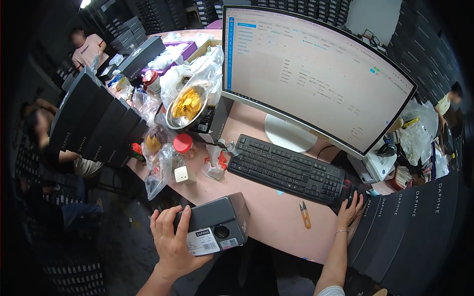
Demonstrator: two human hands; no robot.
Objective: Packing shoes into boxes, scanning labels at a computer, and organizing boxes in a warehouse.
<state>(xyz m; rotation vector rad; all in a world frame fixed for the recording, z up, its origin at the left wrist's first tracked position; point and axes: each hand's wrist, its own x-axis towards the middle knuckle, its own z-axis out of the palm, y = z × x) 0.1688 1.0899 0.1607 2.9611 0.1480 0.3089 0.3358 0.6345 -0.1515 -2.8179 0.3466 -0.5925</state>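
Observation:
My left hand [170,239] is closed around one end of a dark grey shoebox [210,214], held tilted at the desk's front edge. A white barcode label and a round black finger hole show on the box's near end. At the right, my right hand [349,212] rests over a black computer mouse [349,190], its fingers bent on it and partly hiding it. A black keyboard [286,167] lies just left of the mouse. Behind the keyboard stands a large monitor [316,74] with a mostly white page lit up. Orange-handled thread snips [305,217] lie between my hands.
Stacks of dark shoeboxes flank the desk at left [94,118] and right [410,227]. On the left side sit a metal bowl of yellow pieces [187,106], a red-lidded jar [183,145], a white cube [183,174] and plastic bags. Other people are at the far left and far right.

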